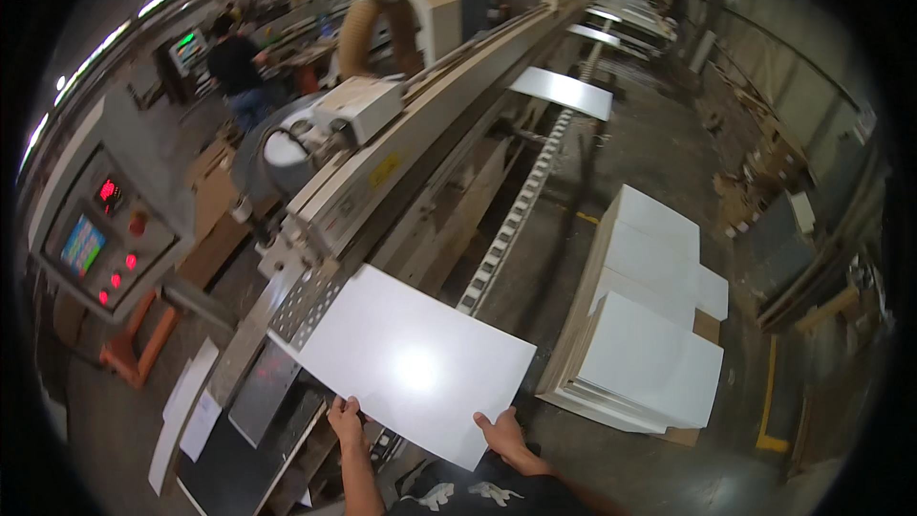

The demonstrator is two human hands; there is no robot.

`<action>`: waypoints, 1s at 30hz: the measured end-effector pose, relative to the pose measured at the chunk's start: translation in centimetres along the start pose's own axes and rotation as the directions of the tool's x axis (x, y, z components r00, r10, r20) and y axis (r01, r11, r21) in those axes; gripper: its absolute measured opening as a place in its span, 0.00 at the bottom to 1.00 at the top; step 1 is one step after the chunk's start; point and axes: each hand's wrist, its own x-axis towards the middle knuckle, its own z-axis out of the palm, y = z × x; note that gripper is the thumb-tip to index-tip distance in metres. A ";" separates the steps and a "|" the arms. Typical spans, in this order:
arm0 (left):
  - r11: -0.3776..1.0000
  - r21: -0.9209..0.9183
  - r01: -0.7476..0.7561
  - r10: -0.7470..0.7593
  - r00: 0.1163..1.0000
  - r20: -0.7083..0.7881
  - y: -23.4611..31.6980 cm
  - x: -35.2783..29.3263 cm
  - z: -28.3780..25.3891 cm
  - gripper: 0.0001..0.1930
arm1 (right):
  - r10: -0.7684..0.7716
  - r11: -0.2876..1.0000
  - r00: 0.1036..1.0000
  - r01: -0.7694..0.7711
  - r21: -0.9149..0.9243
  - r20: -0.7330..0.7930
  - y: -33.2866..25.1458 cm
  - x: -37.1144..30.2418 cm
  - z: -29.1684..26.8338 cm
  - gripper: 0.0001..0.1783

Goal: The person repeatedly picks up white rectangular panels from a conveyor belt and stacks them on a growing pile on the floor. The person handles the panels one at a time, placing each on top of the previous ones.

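A white rectangular panel (382, 334) lies flat in front of me, its far left corner on the perforated metal plate (304, 306) of a long edge-working machine (411, 134). My left hand (346, 420) grips the panel's near edge, thumb on top and fingers mostly hidden below. At the near right corner my right hand (504, 435) holds the same panel, its thumb on the upper face. A bright reflection shows in the middle of the panel.
On the right stand stacks of white panels (650, 354). More panels (564, 93) lie along the machine beside a roller track (521, 205). A control box (115, 229) with lit buttons stands left. Beyond it is a person (237, 72) in dark clothes.
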 end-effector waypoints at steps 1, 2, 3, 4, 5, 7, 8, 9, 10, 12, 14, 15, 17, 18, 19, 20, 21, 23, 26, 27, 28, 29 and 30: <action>1.000 -0.021 -0.003 0.003 1.000 0.002 -0.2 0.4 1.2 0.12 | 0.009 0.999 1.000 -0.009 -0.035 0.009 0.0 1.0 -0.6 0.54; 0.999 -0.035 -0.008 0.008 1.000 0.012 -0.3 0.9 2.4 0.12 | 0.021 0.998 1.000 -0.020 -0.058 0.014 0.3 2.5 -0.6 0.54; 1.000 0.013 -0.003 0.002 1.000 0.023 -0.5 1.6 3.1 0.06 | 0.037 0.995 0.999 -0.035 -0.088 0.020 0.3 3.8 -0.9 0.54; 0.998 0.062 0.003 -0.005 1.000 0.029 -1.1 2.5 3.3 0.04 | 0.025 0.999 0.998 -0.024 -0.031 0.049 0.1 4.6 -1.5 0.52; 0.999 0.030 0.022 -0.024 0.997 0.073 -2.0 3.9 3.0 0.09 | 0.007 1.000 0.996 -0.009 0.022 0.087 -0.5 5.4 -2.0 0.51; 0.999 0.028 0.015 -0.016 0.999 0.039 -1.9 4.3 5.4 0.07 | -0.055 0.997 0.984 0.046 0.058 0.170 -1.5 6.5 -4.2 0.48; 1.000 0.001 0.009 -0.009 0.999 0.031 -2.3 5.2 5.5 0.07 | -0.124 0.992 0.985 0.120 0.039 0.118 -1.0 7.7 -4.4 0.46; 0.987 0.160 -0.011 0.000 0.998 0.069 -2.2 5.8 6.7 0.07 | -0.185 0.983 0.981 0.184 0.015 0.050 0.2 9.6 -4.7 0.44; 0.987 0.152 0.052 -0.057 0.998 0.028 -0.4 4.0 9.2 0.09 | -0.250 0.968 0.968 0.250 -0.016 -0.006 -0.2 9.6 -6.3 0.43; 0.990 0.132 0.046 -0.057 0.995 0.083 -1.5 7.4 9.6 0.12 | -0.379 0.922 0.919 0.385 0.038 -0.110 2.2 10.9 -10.9 0.34; 0.937 0.349 0.004 0.001 1.000 -0.016 -1.4 8.9 9.4 0.15 | -0.435 0.871 0.870 0.343 -0.352 -0.230 4.0 10.6 -16.5 0.34; 0.891 0.453 -0.004 0.021 0.999 -0.032 -1.8 8.4 11.0 0.16 | -0.410 0.820 0.838 0.165 -0.548 -0.361 8.4 12.6 -18.5 0.38; 0.593 0.623 -0.510 0.619 0.784 0.052 -2.7 5.0 16.4 0.18 | -0.258 0.812 0.816 -0.107 -0.573 -0.517 16.4 15.0 -22.4 0.46; 0.330 0.689 -0.646 0.838 0.536 0.101 -2.4 2.3 17.9 0.19 | -0.109 0.825 0.868 -0.193 -0.532 -0.484 16.4 13.7 -24.1 0.49; 0.201 0.587 -0.784 0.873 0.416 0.257 -1.3 -3.3 22.0 0.20 | -0.041 0.835 0.856 -0.254 -0.488 -0.515 19.3 13.4 -25.8 0.50; 0.321 0.473 -0.821 0.774 0.515 0.369 -0.6 -9.0 26.0 0.19 | 0.023 0.844 0.847 -0.301 -0.444 -0.531 21.8 13.3 -26.3 0.51; 0.440 0.382 -0.813 0.655 0.581 0.482 -0.8 -12.9 28.2 0.18 | -0.011 0.839 0.864 -0.265 -0.475 -0.503 22.2 13.0 -26.3 0.51; 0.522 0.298 -0.799 0.342 0.516 0.785 -5.3 -15.7 31.1 0.17 | -0.071 0.818 0.902 -0.192 -0.543 -0.426 23.2 11.5 -25.7 0.51; 0.508 0.139 -0.850 0.182 0.263 0.947 -16.9 -14.3 34.6 0.23 | -0.093 0.828 0.895 -0.174 -0.534 -0.435 23.4 11.3 -24.6 0.51; 0.357 0.299 -0.885 0.047 0.337 0.940 -23.4 -12.6 35.6 0.25 | -0.058 0.836 0.901 -0.191 -0.515 -0.430 24.6 11.0 -25.1 0.51; 0.163 0.446 -0.880 -0.035 0.446 0.894 -26.6 -10.9 35.6 0.27 | -0.064 0.836 0.912 -0.173 -0.521 -0.405 24.2 10.9 -24.5 0.52; 0.352 0.681 -0.642 -0.339 0.590 0.732 -27.2 -11.8 36.8 0.28 | -0.048 0.829 0.916 -0.186 -0.528 -0.397 25.1 10.5 -24.4 0.53; 0.393 0.864 -0.315 -0.645 0.575 0.503 -27.4 -12.3 37.7 0.28 | -0.035 0.822 0.921 -0.194 -0.535 -0.389 25.7 9.9 -24.2 0.53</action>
